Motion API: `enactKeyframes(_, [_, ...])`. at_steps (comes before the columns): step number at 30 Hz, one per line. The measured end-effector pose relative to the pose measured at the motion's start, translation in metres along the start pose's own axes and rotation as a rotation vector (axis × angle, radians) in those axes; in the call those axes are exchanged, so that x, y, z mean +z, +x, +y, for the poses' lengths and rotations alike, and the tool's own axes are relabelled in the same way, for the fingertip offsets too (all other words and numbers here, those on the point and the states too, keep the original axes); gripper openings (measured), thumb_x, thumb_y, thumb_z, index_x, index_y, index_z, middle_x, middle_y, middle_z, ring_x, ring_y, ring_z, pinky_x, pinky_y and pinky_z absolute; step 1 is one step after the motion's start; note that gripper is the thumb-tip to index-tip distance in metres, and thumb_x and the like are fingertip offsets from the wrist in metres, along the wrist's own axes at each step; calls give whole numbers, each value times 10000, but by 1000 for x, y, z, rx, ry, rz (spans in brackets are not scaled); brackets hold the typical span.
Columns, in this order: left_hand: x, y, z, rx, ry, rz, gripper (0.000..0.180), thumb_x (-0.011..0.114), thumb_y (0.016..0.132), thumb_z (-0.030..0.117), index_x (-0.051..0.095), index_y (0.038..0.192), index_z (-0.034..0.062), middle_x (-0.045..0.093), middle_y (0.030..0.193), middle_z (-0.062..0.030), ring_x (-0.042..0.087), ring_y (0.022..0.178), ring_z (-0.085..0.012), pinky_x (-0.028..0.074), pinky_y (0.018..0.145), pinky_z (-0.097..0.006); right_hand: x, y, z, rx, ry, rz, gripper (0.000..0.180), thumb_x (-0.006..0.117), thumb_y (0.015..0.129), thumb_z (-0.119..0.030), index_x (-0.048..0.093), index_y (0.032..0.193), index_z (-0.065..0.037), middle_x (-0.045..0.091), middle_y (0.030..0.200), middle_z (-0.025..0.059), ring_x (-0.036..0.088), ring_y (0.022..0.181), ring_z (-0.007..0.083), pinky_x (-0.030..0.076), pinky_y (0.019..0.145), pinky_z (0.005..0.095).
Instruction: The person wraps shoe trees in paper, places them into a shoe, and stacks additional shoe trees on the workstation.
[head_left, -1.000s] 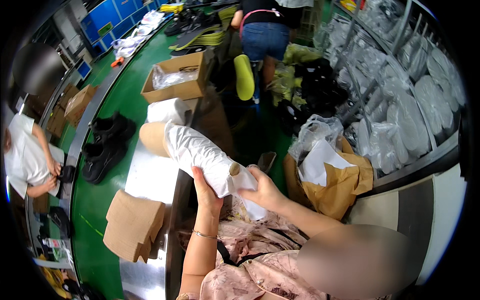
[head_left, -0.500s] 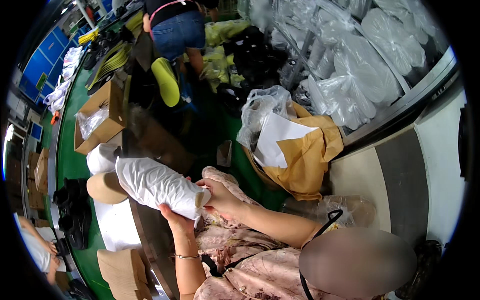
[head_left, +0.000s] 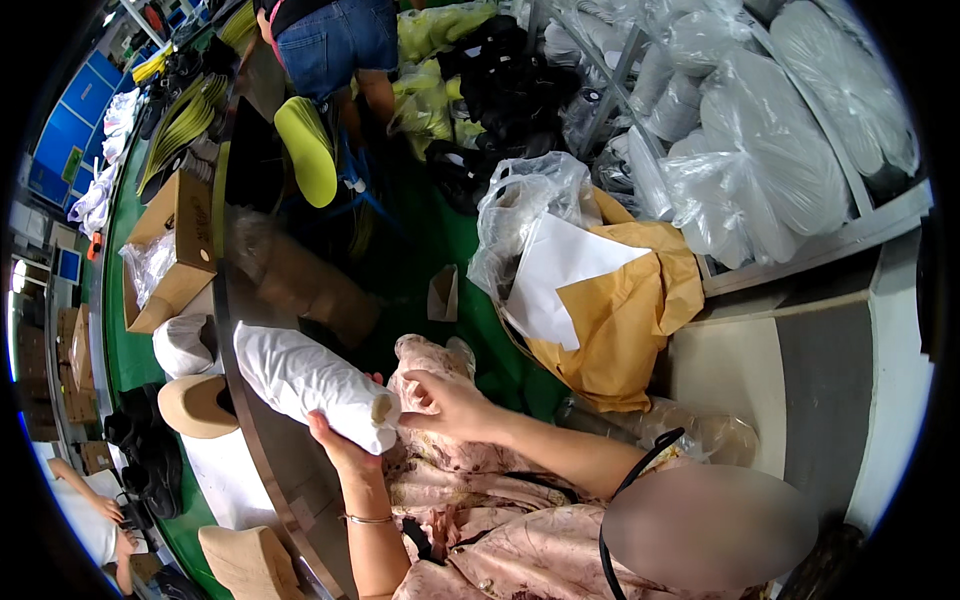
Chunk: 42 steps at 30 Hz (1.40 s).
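Note:
A long bundle wrapped in white paper (head_left: 300, 385), roughly shoe-shaped, slants across in front of me. Its far end points left over the bench edge. My left hand (head_left: 345, 450) is closed around its underside, near the end closest to me. At that near end, where the paper is bunched and a small tan patch shows, my right hand (head_left: 440, 405) lies against the paper with fingers bent and apart. Just left of the bundle, a tan curved piece (head_left: 195, 407) and a rounded white-wrapped item (head_left: 183, 345) rest on the bench.
More folded tan cardboard (head_left: 248, 565) lies at the lower left. Black shoes (head_left: 150, 450) and a cardboard box (head_left: 170, 255) line the green bench. A sack with brown paper (head_left: 630, 310) stands right of my knees, before bagged goods (head_left: 760, 160). Ahead, another person (head_left: 340, 50) bends over.
My right hand's fingers have loosened and drawn slightly off the bundle's near end. The paper there now looks smoother and folded in. My left hand keeps its hold.

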<state>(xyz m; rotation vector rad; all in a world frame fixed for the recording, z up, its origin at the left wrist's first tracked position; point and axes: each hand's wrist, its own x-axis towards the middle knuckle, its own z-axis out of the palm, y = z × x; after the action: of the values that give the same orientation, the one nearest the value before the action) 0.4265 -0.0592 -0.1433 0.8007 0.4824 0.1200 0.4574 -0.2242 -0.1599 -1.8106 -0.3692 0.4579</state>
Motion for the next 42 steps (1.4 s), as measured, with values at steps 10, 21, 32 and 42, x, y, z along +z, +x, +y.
enactKeyframes(10, [-38, 7, -29, -164, 103, 255, 900, 446, 761, 738, 383, 1302, 22, 552, 1130, -184, 570, 975, -329, 490, 826, -449, -162, 80, 324, 576, -596, 1085, 588, 454, 927, -351, 316, 1383, -6, 282, 1437, 236, 224, 1351, 379, 224, 1079, 483])
enactKeyframes(21, [-29, 39, -34, -350, 222, 99, 959, 512, 730, 730, 309, 1373, 47, 494, 1246, -184, 519, 1104, -354, 431, 939, -513, -156, 95, 348, 500, -723, 1087, 457, 353, 972, -314, 385, 1369, -90, 246, 1476, 156, 193, 1380, 320, 189, 1074, 536])
enactKeyframes(32, [-53, 42, -19, -181, 316, -24, 936, 740, 696, 513, 318, 1343, -15, 501, 1241, -140, 529, 1107, -271, 443, 938, -393, -144, 51, 132, -235, 166, 276, 422, 434, 932, -235, 490, 1322, -85, 234, 1496, 142, 97, 1410, 293, 100, 1123, 396])
enactKeyframes(42, [-55, 28, 44, -95, 249, -32, 762, 729, 743, 411, 405, 1282, -20, 545, 1191, -120, 549, 1076, -229, 460, 919, -365, -15, 9, -37, -535, 540, -588, 318, 505, 896, -241, 636, 1181, -186, 207, 1511, 116, 2, 1420, 259, -15, 1117, 430])
